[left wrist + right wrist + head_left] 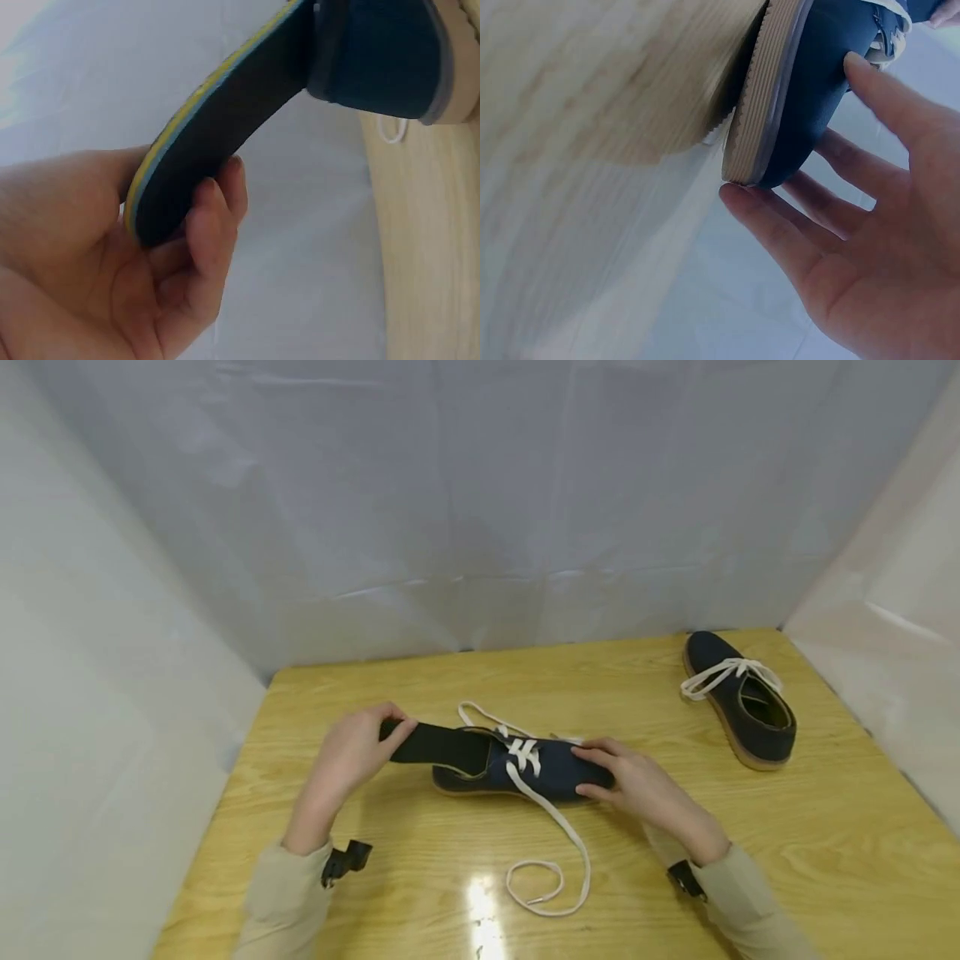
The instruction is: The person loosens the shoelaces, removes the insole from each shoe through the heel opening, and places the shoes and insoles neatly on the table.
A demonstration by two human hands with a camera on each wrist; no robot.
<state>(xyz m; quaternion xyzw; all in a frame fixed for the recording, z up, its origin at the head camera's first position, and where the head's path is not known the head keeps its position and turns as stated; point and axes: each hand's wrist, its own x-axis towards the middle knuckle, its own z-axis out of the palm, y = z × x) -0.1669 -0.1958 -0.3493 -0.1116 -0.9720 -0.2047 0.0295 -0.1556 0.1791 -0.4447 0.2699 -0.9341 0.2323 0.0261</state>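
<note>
A dark blue shoe (551, 768) with white laces lies sideways on the table, toe to the right. A black insole (442, 745) with a yellow and light-blue edge sticks out of its heel opening; its front end is hidden inside. My left hand (356, 752) pinches the insole's outer end between thumb and fingers, as the left wrist view shows with the hand (150, 262) around that end. My right hand (637, 781) grips the shoe's toe. In the right wrist view, that hand's fingertips (735, 196) touch the ribbed sole's front edge, while the thumb lies on the upper.
Another dark blue shoe (731, 706), its white lace tied, stands at the back right of the wooden table (360, 893). A long loose lace (577, 843) from the held shoe curls toward the front. Grey-white sheeting (450, 510) encloses the back and sides.
</note>
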